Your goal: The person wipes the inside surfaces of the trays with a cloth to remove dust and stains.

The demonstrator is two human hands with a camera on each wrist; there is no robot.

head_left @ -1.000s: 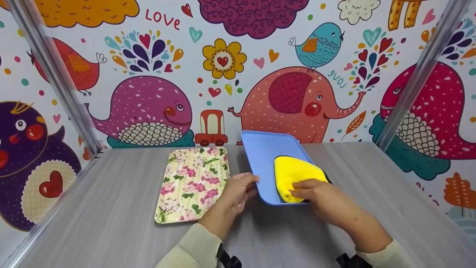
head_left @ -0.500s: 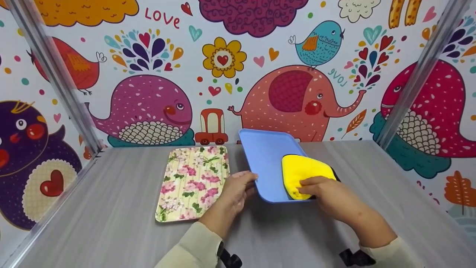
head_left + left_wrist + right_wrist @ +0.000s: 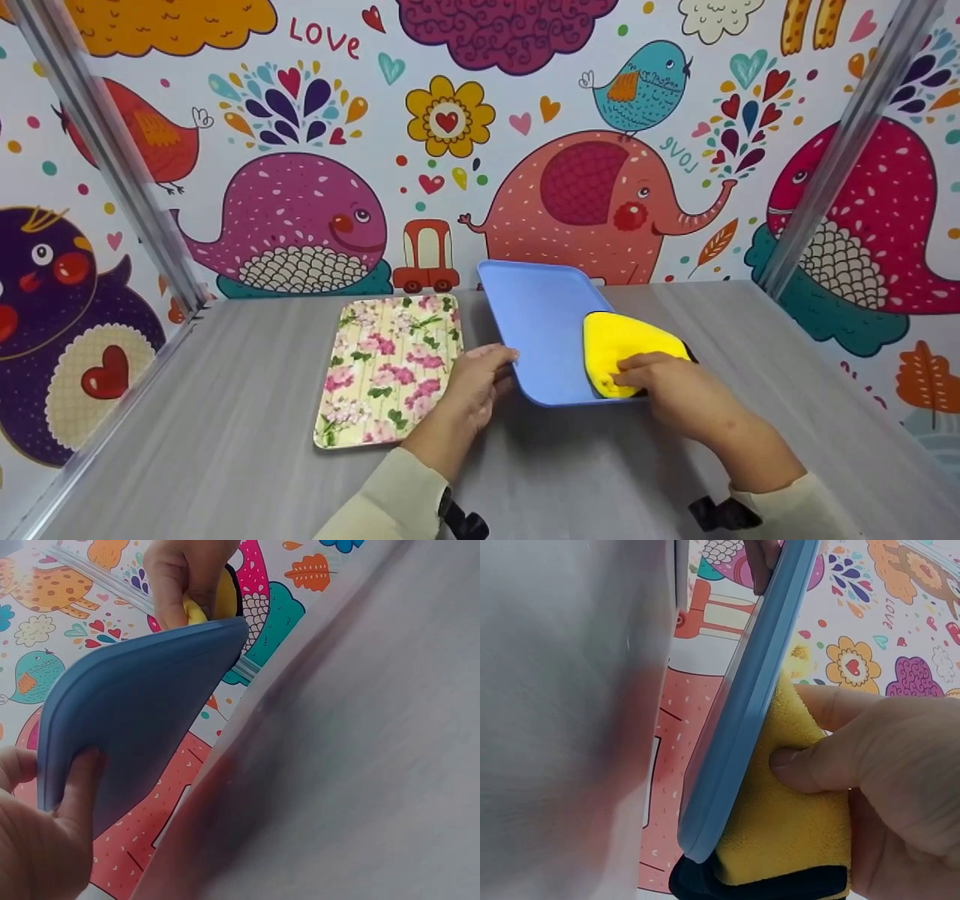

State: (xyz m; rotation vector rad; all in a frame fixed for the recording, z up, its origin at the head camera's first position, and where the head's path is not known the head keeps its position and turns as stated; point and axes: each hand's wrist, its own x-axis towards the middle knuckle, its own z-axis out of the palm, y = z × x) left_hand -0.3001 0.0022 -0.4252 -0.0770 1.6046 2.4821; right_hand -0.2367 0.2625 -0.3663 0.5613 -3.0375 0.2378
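Yellow cloth (image 3: 634, 341) has slid toward three o'clock, now at four o'clock on the blue tray (image 3: 536, 322), pinched by the right hand (image 3: 694, 394); the left hand (image 3: 476, 382) grips the tray at eight. Wiping looks partway done; the flowered tray (image 3: 390, 364) lies at nine.

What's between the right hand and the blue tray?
The yellow cloth, held against the blue tray by the right hand; clear in the right wrist view.
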